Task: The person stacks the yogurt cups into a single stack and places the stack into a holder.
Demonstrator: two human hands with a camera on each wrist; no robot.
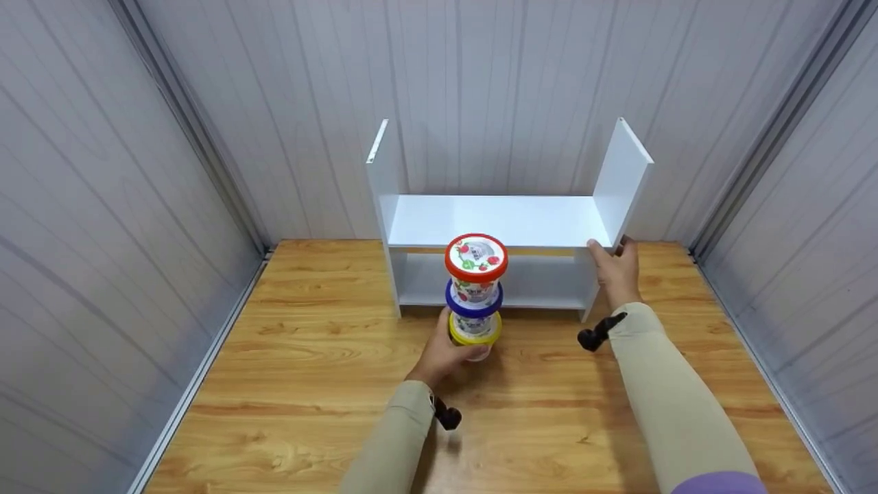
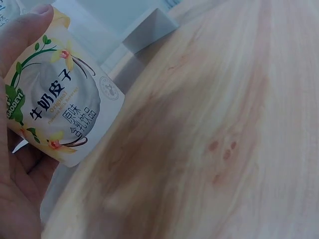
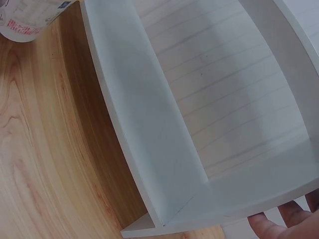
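The tall stack of three round yogurt tubs (image 1: 475,295) stands on the wooden table (image 1: 288,384) before the white shelf (image 1: 507,219), left hand (image 1: 442,353) wrapped round the bottom tub so it won't tip, right hand (image 1: 616,269) gripping the shelf's side to keep it steady.

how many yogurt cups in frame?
3, stacked in one column in front of the white shelf: yellow-rimmed cup at the bottom, held by the left hand; blue-rimmed cup in the middle; red-rimmed cup on top. None visible on the shelf.
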